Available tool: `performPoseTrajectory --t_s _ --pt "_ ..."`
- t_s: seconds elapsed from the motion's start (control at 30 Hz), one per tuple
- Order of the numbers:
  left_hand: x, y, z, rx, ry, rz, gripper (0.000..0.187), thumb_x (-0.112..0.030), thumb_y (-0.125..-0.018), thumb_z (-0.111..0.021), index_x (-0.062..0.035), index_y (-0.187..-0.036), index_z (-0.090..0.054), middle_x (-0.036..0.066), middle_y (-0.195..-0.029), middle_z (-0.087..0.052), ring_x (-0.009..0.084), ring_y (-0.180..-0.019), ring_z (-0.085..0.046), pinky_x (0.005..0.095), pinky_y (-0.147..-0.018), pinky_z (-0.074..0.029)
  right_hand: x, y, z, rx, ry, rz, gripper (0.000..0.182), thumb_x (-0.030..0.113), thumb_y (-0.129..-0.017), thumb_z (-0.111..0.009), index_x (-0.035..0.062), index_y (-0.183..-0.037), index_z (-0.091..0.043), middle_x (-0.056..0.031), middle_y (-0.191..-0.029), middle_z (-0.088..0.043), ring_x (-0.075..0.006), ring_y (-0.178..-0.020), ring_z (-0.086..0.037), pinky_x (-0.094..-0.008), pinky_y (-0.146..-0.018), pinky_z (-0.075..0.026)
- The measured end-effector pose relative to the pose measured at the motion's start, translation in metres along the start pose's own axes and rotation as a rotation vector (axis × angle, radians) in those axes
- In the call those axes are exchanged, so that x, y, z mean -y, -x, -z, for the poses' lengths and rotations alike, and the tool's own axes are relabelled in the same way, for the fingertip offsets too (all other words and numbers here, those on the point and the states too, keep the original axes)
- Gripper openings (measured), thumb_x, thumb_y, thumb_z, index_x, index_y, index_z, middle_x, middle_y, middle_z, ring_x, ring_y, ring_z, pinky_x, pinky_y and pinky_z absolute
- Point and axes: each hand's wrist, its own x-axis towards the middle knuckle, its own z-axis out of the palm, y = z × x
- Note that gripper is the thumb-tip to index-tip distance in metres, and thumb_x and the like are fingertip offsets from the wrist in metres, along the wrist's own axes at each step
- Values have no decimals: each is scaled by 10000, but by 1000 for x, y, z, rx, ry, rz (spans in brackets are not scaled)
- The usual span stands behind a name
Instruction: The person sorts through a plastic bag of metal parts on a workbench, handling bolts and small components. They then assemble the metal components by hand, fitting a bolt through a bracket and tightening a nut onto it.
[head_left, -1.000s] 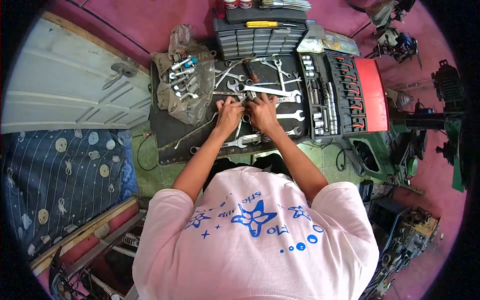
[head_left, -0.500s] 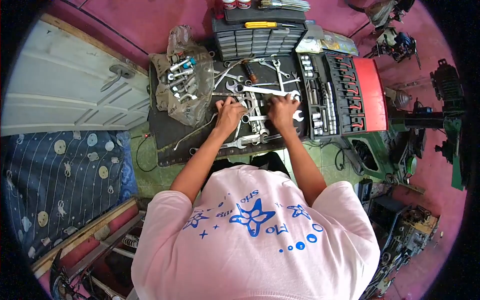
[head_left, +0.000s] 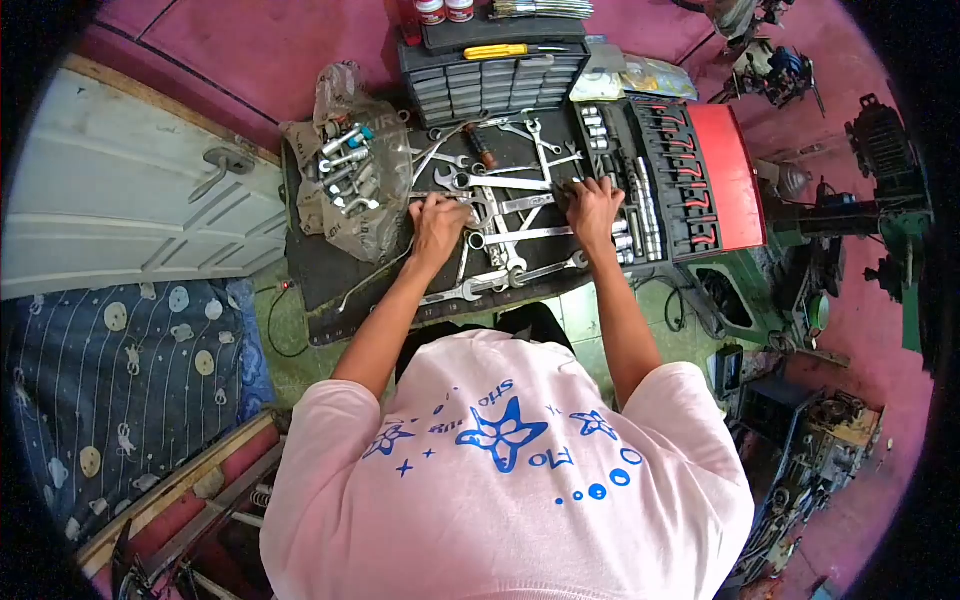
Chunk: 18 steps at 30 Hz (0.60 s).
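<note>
Several wrenches lie spread on a dark mat [head_left: 325,290]. My left hand [head_left: 438,228] rests over the left ends of the wrenches, its fingers curled near an open-ended wrench [head_left: 478,208]; what it holds, if anything, is hidden. At the right ends, my right hand [head_left: 594,212] has bent fingers over a wrench [head_left: 524,203] and beside a long combination wrench [head_left: 510,183]. Its grip is hidden too. Below these lies another long wrench [head_left: 520,236].
A plastic bag of sockets [head_left: 350,175] lies left. Behind stands a small-drawer cabinet [head_left: 495,85] with a yellow-handled tool [head_left: 495,51] on top. At right sits an open red tool case [head_left: 727,175]. A door [head_left: 130,190] is far left.
My right hand has moved right toward the tool case, and my left hand has shifted slightly. The wrench between my hands now shows more clearly. The camera view has shifted a little.
</note>
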Motion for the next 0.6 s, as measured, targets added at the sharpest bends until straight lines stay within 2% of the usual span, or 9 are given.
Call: performPoseTrajectory --t_s 0.1,0.17,0.23,0.3,0.33,0.47,0.6 --pt "2 -11 2 -35 -64 46 147 -200 -835 -745 -148 -953 -815 -13 -997 -745 203 -1012 -551 414 -893 -311 -1 -8 -1 19 0 110 225 194 -739 -764 167 -962 -773 -22 -930 -686 -278 -1019 -562 -496 -855 -368" --pt "0 -20 6 73 -103 84 148 -200 -853 -721 -149 -953 -817 -7 -1011 -742 212 -1010 -554 413 -882 -318 0 -17 -4 67 84 252 201 283 -779 -767 201 -963 -778 22 -900 -689 -247 -989 -552 -481 -836 -362" --pt "-2 -26 2 102 -84 111 148 -200 -861 -710 -143 -948 -817 -1 -997 -736 220 -1013 -556 418 -876 -318 -2 -24 -6 74 100 263 225 321 -768 -781 236 -976 -789 22 -911 -713 -243 -1028 -554 -495 -858 -362" --pt "-1 -27 -2 161 -130 130 146 -201 -852 -719 -143 -944 -816 4 -970 -726 226 -1016 -556 427 -868 -317 -9 -28 -7 315 145 311 234 323 -766 -784 263 -992 -800 8 -921 -731 -248 -1056 -555 -504 -883 -359" --pt "0 -28 -4 151 -96 136 144 -195 -840 -732 -138 -943 -815 13 -947 -721 231 -1038 -560 435 -869 -313 -10 -32 -11 399 173 291 259 329 -761 -792 272 -1013 -804 -31 -922 -743 -265 -1101 -568 -517 -905 -356" --pt "-1 -30 -12 64 -89 113 120 -175 -832 -716 -158 -905 -809 35 -905 -710 242 -990 -565 447 -868 -328 -17 -29 -16 444 129 303 281 331 -749 -812 260 -1020 -800 -91 -906 -735 -322 -1135 -604 -561 -930 -354" --pt "-1 -32 -14 89 -126 122 129 -153 -831 -708 -136 -915 -805 41 -908 -712 248 -987 -566 450 -872 -333 -7 -29 3 457 31 275 268 322 -736 -826 244 -991 -798 -93 -902 -733 -316 -1137 -606 -578 -944 -354"
